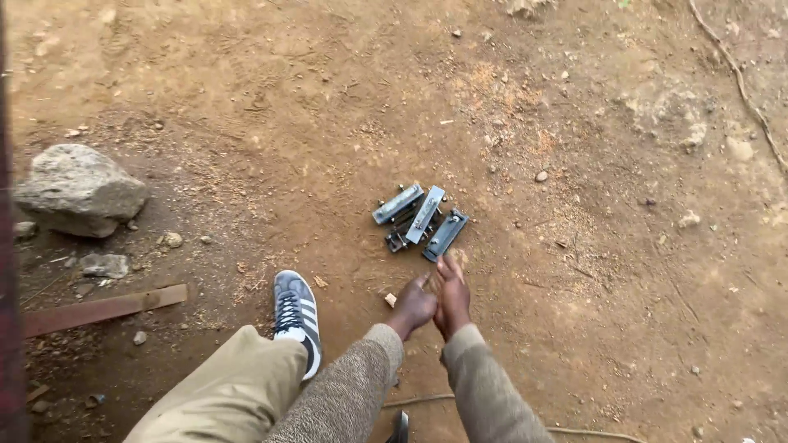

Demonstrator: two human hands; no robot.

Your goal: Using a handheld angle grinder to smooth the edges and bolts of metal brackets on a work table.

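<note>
Outdoor spot, no floor to speak of, just bare reddish-brown dirt ground with scuffs, pebbles and bits of sawdust-looking chips scattered about. Big pale grey rock sits well off to the left of the hands, a couple of smaller stones just below it. A flat rusty-brown plank lies on the dirt near those. A thin root or twig runs along the far right up top. Light is soft and even, no hard shadows anywhere.
</note>
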